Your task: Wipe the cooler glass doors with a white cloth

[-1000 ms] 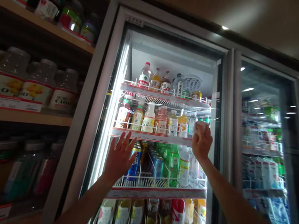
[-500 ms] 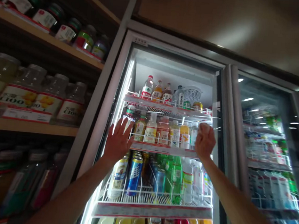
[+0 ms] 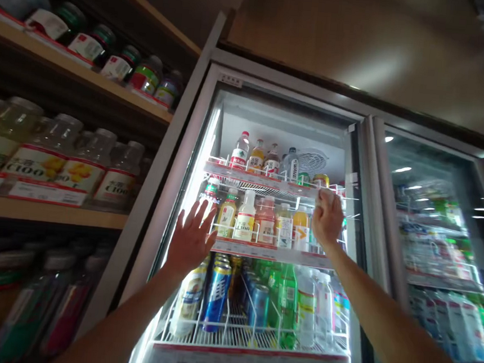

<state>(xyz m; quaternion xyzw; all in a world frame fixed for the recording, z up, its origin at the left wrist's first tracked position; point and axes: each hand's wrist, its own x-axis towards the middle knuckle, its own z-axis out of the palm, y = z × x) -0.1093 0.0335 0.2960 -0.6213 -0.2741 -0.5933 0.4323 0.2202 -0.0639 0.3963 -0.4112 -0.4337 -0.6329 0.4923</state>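
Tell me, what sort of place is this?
Most likely a shop, perhaps a convenience store: there is a lit, glass-fronted fridge stocked with bottles and cans, open shelves of bottled drinks beside it, and what look like price labels.

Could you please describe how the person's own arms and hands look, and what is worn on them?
The left hand and right hand are bare, with no glove, ring or watch visible. The left forearm and right forearm narrow toward the wrists; no sleeve shows. Finer details are too blurred to tell.
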